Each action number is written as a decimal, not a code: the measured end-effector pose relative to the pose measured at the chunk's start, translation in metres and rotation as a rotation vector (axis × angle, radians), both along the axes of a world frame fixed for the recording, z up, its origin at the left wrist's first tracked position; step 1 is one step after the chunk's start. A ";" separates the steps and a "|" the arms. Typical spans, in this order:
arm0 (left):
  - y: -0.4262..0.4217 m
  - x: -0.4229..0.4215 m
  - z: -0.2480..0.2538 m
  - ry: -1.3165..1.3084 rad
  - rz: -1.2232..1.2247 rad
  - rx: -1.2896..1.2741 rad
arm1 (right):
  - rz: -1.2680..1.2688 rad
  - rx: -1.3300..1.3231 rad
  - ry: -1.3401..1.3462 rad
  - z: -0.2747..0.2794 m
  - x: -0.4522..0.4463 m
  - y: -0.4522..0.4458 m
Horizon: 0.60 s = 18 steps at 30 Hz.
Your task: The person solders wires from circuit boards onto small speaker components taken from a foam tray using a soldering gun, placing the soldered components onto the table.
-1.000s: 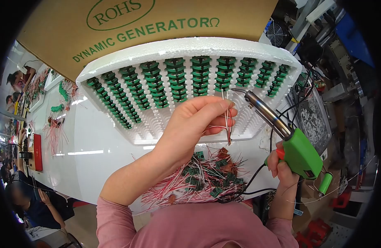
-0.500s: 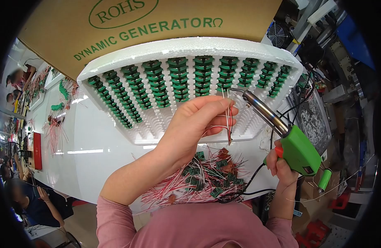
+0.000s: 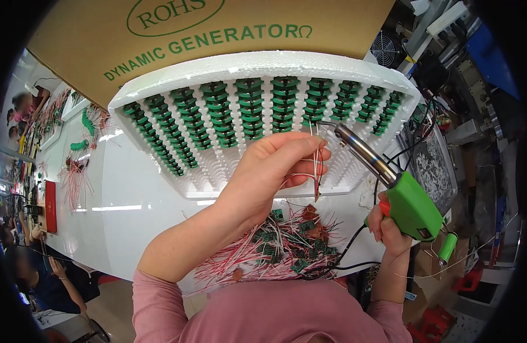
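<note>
My left hand [image 3: 275, 166] pinches a few thin white and red wires [image 3: 316, 163], held upright in front of the foam tray. A small dark piece at their lower end is hard to make out. My right hand [image 3: 392, 228] grips a green soldering gun [image 3: 415, 206] with an orange trigger. The gun's bent tip reaches the upper ends of the wires; whether it touches them I cannot tell. Behind both, the white foam tray [image 3: 263, 64] holds rows of green, ring-like parts [image 3: 250, 106]. Below my left hand lies a heap of small circuit boards with red and white wires [image 3: 269, 246].
A cardboard box [image 3: 217, 28] stands behind the tray. The gun's black cord [image 3: 349, 248] crosses the table's front edge. A solder spool [image 3: 447, 248] hangs at the gun's rear. Other people [image 3: 52, 274] sit at the left, near a red box [image 3: 50, 206].
Both hands, the wires and the soldering gun hold almost the same place. The view has shifted very slightly.
</note>
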<state>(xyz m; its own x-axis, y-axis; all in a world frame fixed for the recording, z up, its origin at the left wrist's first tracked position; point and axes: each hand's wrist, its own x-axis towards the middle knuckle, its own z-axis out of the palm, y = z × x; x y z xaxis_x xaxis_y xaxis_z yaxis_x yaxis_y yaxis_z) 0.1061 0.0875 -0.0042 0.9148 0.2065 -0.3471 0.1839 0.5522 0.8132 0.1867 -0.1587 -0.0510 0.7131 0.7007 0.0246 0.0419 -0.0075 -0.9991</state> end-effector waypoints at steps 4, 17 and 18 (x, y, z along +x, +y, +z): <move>0.001 0.000 -0.001 -0.010 -0.006 -0.015 | 0.013 0.021 -0.020 -0.001 0.001 0.000; 0.002 0.001 -0.001 -0.016 -0.013 -0.016 | 0.043 0.033 -0.039 -0.001 0.001 0.001; 0.002 0.001 -0.001 -0.017 -0.011 -0.019 | 0.053 0.030 -0.050 0.000 0.002 0.001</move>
<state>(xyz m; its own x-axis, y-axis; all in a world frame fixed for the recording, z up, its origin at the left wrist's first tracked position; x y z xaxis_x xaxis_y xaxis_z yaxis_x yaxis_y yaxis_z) 0.1067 0.0893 -0.0055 0.9227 0.1899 -0.3355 0.1767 0.5652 0.8058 0.1884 -0.1579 -0.0514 0.6722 0.7359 0.0813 0.0916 0.0262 -0.9954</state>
